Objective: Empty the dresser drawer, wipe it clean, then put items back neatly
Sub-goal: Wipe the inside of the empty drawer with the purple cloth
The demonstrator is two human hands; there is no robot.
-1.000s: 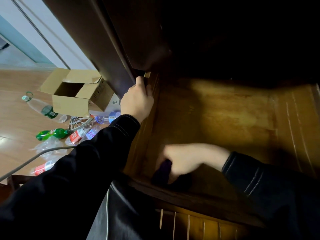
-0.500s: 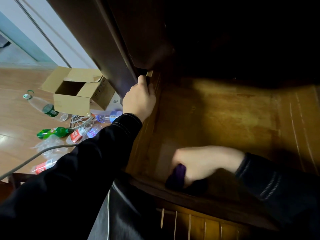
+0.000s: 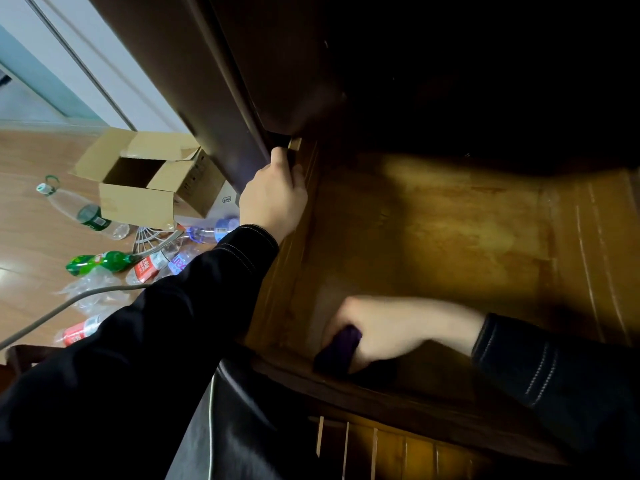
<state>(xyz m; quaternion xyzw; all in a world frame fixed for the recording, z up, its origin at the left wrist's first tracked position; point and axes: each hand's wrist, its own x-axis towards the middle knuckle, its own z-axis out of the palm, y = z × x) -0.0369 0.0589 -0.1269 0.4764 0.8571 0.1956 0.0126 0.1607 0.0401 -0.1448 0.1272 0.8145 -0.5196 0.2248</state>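
**Cloth at the drawer's near-left corner**

The right hand [image 3: 391, 327], in a dark sleeve, reaches across the drawer [image 3: 450, 230] from the right. Its fingers are curled tight round a purple cloth [image 3: 341, 344]. The cloth is pressed onto the drawer bottom in the near-left corner, just inside the front wall. Motion blur hides the fingertips.

Apart from the hand and cloth, the drawer bottom shows only bare, yellow-brown wood. The far part lies in deep shadow under the dresser [image 3: 221, 98], and nothing can be made out there.

The left hand [image 3: 273, 199] is at the far end of the drawer's left wall, where the wall meets the dark dresser frame. Its fingers are hooked over the wall's top edge, gripping it.

Left of the dresser, things lie on the wooden floor [image 3: 31, 244]. Nearest is a red-labelled bottle [image 3: 81, 330], with a grey cable [image 3: 69, 303] running past it. Farther out are a green bottle [image 3: 100, 261] and more plastic bottles lying close together. Beyond them, beside the dresser's side, stands an open cardboard box [image 3: 145, 181] with a clear bottle [image 3: 86, 213] lying at its left.
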